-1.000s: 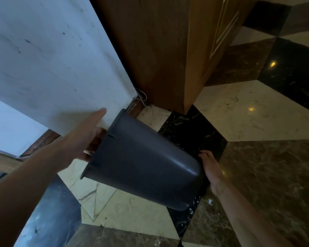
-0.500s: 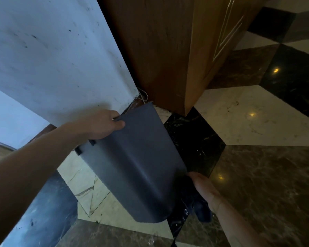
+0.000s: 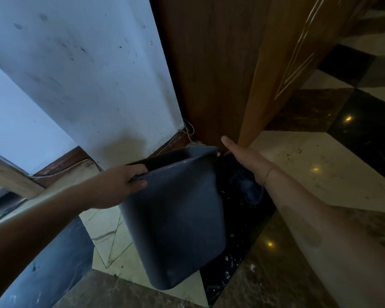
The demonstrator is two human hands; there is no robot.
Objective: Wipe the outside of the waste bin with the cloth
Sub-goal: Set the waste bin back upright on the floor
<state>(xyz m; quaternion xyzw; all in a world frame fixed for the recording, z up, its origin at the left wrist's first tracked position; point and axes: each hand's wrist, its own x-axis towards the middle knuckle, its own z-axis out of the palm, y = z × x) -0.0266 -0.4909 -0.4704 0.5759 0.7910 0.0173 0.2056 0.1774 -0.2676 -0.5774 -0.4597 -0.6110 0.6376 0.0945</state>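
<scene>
The wooden cabinet [image 3: 220, 70] stands behind the dark grey waste bin [image 3: 176, 218] — upright, over the marble floor [image 3: 320, 174]. The left hand [image 3: 120, 185] clamps the bin's rim; the right hand [image 3: 247, 161] — fingers extended — presses the dark cloth [image 3: 242, 181] to its side.

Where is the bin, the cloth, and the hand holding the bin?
waste bin [image 3: 176, 218]: head view, on its dark front wall.
cloth [image 3: 242, 178]: head view, on its dark bunched folds.
left hand [image 3: 118, 185]: head view, on its back.

wall [image 3: 80, 70]: white, smudged | cabinet [image 3: 211, 63]: brown wood | floor [image 3: 320, 165]: glossy patterned marble, light reflections
</scene>
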